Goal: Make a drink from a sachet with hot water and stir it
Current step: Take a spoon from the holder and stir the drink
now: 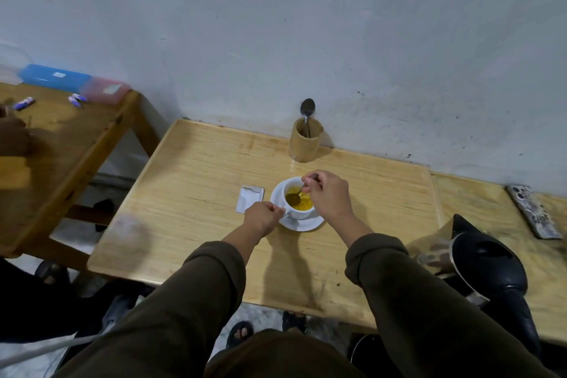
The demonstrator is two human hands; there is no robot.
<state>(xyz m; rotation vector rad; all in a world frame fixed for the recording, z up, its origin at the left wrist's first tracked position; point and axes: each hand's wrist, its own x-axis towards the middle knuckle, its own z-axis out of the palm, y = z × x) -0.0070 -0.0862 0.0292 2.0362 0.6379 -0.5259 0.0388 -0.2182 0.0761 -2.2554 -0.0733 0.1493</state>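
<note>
Stirring under way: right hand [329, 195] pinching small metal spoon [297, 196], handle slanting up-right from yellow drink in white ceramic cup [299, 214] mid-table; left hand [264, 218] pinching cup's handle.

Spoon [295, 196] in yellow drink [302, 203]

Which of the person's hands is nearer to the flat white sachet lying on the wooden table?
Left. The left hand holds the white cup's handle just right of the sachet; the right hand stirs with a spoon across the cup.
</note>
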